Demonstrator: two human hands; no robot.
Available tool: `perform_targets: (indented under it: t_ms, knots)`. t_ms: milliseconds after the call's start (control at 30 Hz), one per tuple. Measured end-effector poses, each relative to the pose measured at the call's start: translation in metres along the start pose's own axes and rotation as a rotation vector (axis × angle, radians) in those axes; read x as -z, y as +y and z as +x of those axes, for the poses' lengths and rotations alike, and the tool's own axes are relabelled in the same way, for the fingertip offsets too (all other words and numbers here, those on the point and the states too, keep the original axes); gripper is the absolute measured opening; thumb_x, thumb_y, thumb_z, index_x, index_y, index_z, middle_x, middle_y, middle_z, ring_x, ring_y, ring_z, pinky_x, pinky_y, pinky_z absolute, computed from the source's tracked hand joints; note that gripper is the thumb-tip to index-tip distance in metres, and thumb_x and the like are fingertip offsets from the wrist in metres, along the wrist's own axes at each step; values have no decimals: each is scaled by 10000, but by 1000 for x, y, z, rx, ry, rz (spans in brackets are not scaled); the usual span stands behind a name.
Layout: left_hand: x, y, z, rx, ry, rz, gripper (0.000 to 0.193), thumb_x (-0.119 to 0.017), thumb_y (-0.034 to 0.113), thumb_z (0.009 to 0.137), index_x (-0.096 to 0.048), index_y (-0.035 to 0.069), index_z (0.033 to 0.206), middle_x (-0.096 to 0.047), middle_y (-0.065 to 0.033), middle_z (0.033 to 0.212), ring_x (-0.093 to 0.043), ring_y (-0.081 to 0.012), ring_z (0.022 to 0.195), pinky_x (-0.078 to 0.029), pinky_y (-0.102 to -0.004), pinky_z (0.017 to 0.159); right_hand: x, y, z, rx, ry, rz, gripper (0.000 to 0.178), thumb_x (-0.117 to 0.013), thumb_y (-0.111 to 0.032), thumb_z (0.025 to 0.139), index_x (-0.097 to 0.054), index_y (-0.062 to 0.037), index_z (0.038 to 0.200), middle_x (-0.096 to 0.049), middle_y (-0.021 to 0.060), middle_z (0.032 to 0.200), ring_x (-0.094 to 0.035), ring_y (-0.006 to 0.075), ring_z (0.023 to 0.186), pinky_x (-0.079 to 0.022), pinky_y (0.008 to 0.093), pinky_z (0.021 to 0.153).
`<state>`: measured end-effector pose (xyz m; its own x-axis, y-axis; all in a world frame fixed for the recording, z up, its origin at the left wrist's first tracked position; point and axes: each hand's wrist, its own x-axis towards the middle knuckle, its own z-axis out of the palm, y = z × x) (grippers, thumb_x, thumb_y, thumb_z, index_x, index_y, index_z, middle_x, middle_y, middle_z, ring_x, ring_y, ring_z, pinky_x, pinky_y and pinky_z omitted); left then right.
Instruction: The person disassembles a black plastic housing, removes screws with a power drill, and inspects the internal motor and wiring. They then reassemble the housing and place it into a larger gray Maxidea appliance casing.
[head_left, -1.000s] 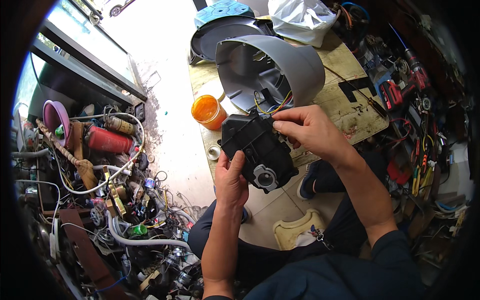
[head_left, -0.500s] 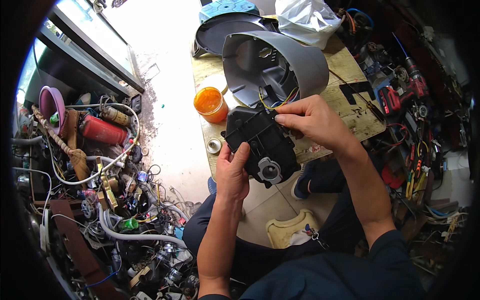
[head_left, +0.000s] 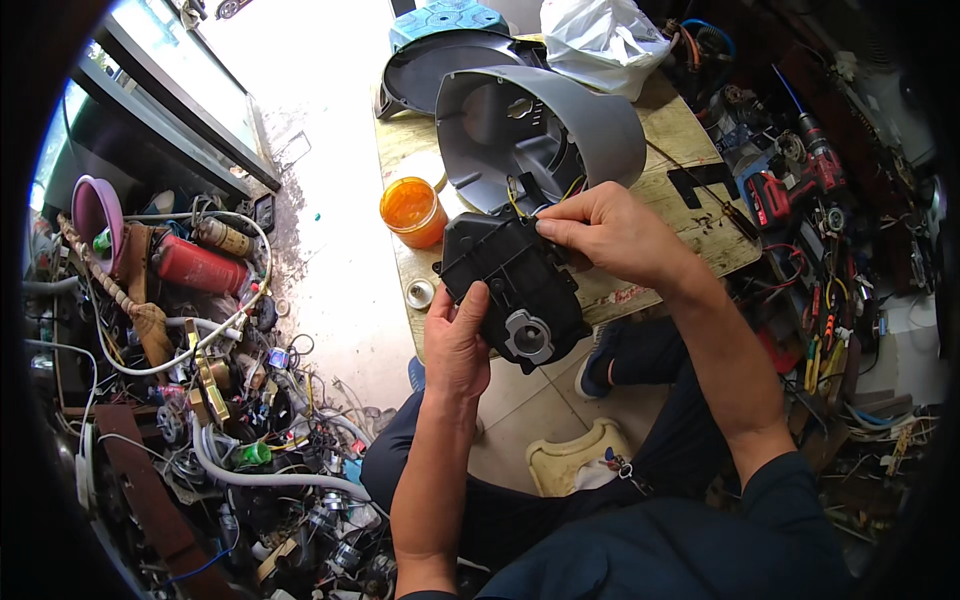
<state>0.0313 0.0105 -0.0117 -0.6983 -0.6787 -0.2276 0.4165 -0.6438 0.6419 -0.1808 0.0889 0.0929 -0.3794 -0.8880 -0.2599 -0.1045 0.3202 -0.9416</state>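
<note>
A: Where is the black housing [head_left: 495, 250] just now?
B: Held up at the bench's [head_left: 650, 270] near edge. Its top end is toward the gray shell [head_left: 615, 130]; in this view its lower end juts past the edge, above the tiled floor [head_left: 510, 415].
A: And the left hand [head_left: 457, 345]?
B: Gripping the housing's lower left side, thumb flat on the upper face. The other fingers are mostly hidden underneath.
A: The right hand [head_left: 625, 240]?
B: Thumb and forefinger pressed together at the housing's upper right edge, close to the colored wires [head_left: 514, 195]. I can't tell what, if anything, is pinched between them.
A: How much room on the left?
B: Little on the bench. The orange jar [head_left: 413, 212] stands just beside the housing, by the bench's left edge, and the small white cup [head_left: 420, 293] sits close to the left hand. Beyond that edge runs a pale open strip of floor.
A: And on the right?
B: More. Worn wood stretches from the right hand to the screwdriver [head_left: 738, 218], whose handle lies near the right edge.
A: Away from the person?
B: Tight: the shell is just beyond the housing, its wide mouth facing it.
</note>
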Motion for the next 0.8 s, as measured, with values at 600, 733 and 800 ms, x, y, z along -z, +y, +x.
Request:
perform_targets:
  t_ms: [600, 733, 800]
  knots:
    - [-5, 2, 2, -1, -18, 2, 510, -763, 199, 1016, -549, 27, 1445, -713, -114, 1324, -732, -213, 1133, -603, -368, 996, 2, -3, 11, 73, 8, -187, 213, -772, -121, 964, -811, 52, 1082, -742, 39, 773, -624, 68, 602, -490, 235, 543]
    - [-3, 5, 1, 12, -13, -17, 491, -759, 213, 1020, -566, 32, 1433, -717, -103, 1303, -734, -204, 1115, -608, -357, 982, 1, -2, 13, 91, -7, -203, 212, -752, -108, 980, -807, 45, 1116, -748, 33, 790, -629, 60, 627, -491, 232, 555]
    - [-2, 7, 1, 22, -3, -20, 482, -756, 221, 1022, -573, 35, 1428, -719, -98, 1293, -735, -201, 1107, -611, -353, 973, 1, -2, 11, 60, -29, -150, 225, -728, -107, 1000, -799, 37, 1157, -757, 33, 818, -641, 60, 653, -507, 232, 573]
